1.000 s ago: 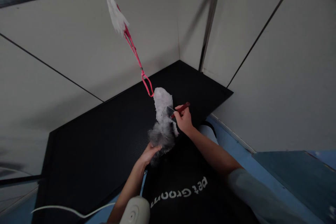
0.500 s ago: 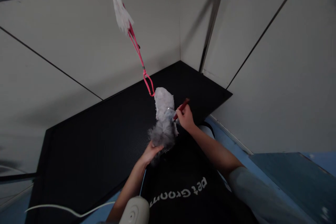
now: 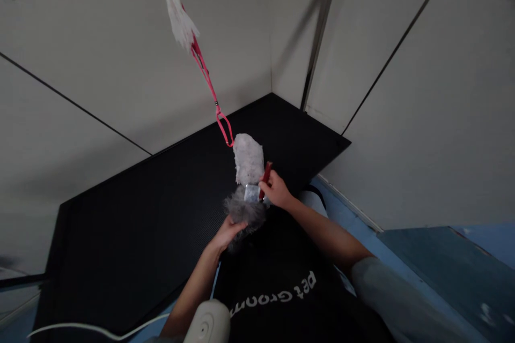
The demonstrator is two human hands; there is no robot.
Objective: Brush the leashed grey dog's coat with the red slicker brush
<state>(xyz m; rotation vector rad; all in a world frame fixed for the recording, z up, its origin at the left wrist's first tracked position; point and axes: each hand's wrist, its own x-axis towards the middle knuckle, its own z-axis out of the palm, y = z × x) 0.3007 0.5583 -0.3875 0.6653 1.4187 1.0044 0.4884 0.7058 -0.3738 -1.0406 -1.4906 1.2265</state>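
In the middle of the frame, a small furry animal (image 3: 248, 163), white toward the top and fluffy grey toward the bottom, is at the near edge of a black ribbed table (image 3: 153, 220). The left hand (image 3: 230, 232), just below centre, is clasped on the grey lower end, its thumb lying over the fur. The right hand (image 3: 277, 188), right of centre, has its fingers closed around the red handle of a brush (image 3: 252, 193), whose flat, silvery head lies over the grey fur. The view is dim, so I cannot fairly tell which end is the animal's head. A pink loop (image 3: 225, 127) hangs from the upper left of the frame beneath a white tassel (image 3: 180, 20), its lower end beside the animal's white end. At the bottom are a black apron (image 3: 293, 257) with white lettering, a pale rounded device (image 3: 208, 321) and a white cord (image 3: 115, 336).
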